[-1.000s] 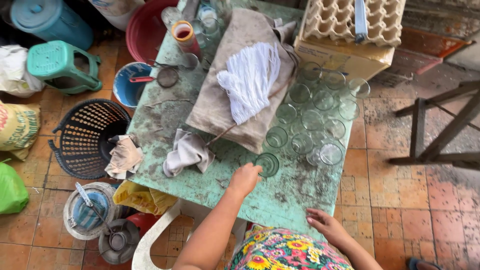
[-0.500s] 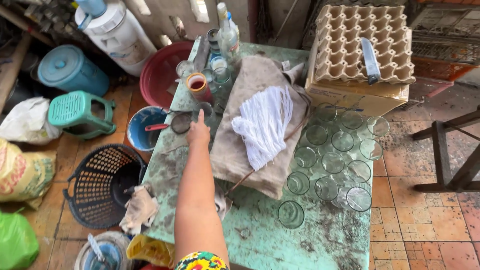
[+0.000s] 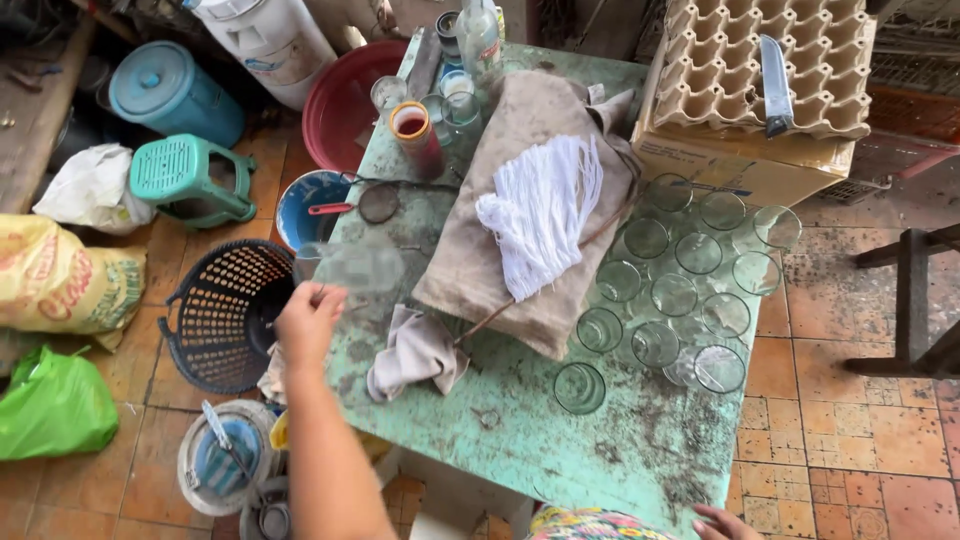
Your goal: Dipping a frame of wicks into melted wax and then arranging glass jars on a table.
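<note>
L hand [image 3: 308,318] has pulled back from the far jars — now clamped on a clear glass [image 3: 350,268] at tabletop [image 3: 520,440] edge, rag [image 3: 415,352] just right. R hand [image 3: 722,522] barely shows, grip can't tell.

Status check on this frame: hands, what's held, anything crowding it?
Left hand grips clear glass jar at green table edge. Right hand rests on near edge, empty. Grey rag lies close by.
</note>
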